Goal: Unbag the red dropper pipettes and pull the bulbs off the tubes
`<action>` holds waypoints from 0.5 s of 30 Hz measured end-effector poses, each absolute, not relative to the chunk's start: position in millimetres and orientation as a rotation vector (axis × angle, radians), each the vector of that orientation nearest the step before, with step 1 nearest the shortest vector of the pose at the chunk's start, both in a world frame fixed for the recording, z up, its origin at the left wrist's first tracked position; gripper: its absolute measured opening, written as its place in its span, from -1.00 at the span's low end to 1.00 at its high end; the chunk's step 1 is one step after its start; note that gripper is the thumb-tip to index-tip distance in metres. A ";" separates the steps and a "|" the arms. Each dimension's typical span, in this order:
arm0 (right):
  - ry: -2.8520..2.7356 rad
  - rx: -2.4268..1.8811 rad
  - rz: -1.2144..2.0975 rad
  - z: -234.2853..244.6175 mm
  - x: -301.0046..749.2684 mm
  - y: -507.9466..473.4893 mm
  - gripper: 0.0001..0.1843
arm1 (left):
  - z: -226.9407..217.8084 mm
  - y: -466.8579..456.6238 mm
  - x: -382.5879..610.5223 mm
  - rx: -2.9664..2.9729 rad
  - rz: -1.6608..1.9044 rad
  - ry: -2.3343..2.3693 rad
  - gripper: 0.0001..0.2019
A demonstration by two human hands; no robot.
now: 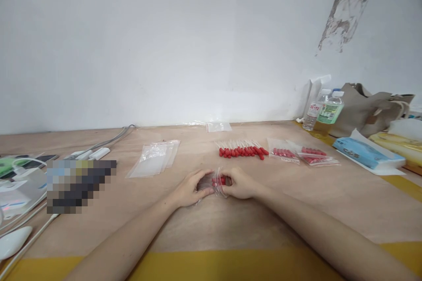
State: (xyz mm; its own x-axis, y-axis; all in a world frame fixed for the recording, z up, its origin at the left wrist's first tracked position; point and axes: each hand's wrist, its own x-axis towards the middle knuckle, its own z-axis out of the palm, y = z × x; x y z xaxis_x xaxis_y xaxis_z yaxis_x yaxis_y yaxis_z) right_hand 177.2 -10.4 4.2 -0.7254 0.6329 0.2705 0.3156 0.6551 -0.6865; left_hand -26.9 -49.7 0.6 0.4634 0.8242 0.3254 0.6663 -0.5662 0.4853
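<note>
Between my hands, low over the table, is a small clear zip bag (pixel 217 191) with several red-tipped sticks (pixel 219 181) at its mouth. My left hand (pixel 193 188) is closed on the bag's left part, thumb and fingers curled round it. At the mouth, my right hand (pixel 240 183) has its thumb and fingers closed on the bag's edge, right around the red tips. How far the sticks lie inside is partly hidden by the fingers. Just beyond, a row of loose red-tipped white sticks (pixel 242 151) lies on the table.
Filled zip bags (pixel 283 153) lie right of the row; flat, unfilled bags (pixel 153 158) lie to the left. A tissue pack (pixel 367 153), bottles (pixel 329 109) and a grey bag (pixel 362 109) stand at right. Cables, chargers (pixel 99 153) and a white mouse (pixel 15 242) occupy the left.
</note>
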 end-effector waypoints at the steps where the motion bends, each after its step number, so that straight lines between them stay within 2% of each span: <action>1: -2.319 -0.756 0.938 3.3 176.9 -9.3 -0.82 | 1.2 -50.2 -26.9 2.423 0.771 1.275 -0.50; 5: -1.995 -0.807 1.366 5.1 177.5 -4.4 -0.80 | 3.8 -51.6 -27.8 2.408 0.725 1.272 -0.44; 10: -1.700 -1.105 1.576 10.7 184.7 4.0 -0.79 | 6.8 -51.6 -30.9 2.485 0.579 1.207 -0.28; 15: -1.370 -0.984 1.805 9.9 199.1 18.1 -0.76 | 9.8 -51.9 -32.9 2.593 0.354 1.217 -0.26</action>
State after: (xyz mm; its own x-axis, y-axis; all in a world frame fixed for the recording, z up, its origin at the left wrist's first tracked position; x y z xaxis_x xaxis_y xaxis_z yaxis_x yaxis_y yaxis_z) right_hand 199.1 18.1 9.9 -0.5004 0.8481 -0.1742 -0.0602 -0.2348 -0.9702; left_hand -32.9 -51.9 9.8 0.6204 0.7765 0.1101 0.7145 -0.6175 0.3289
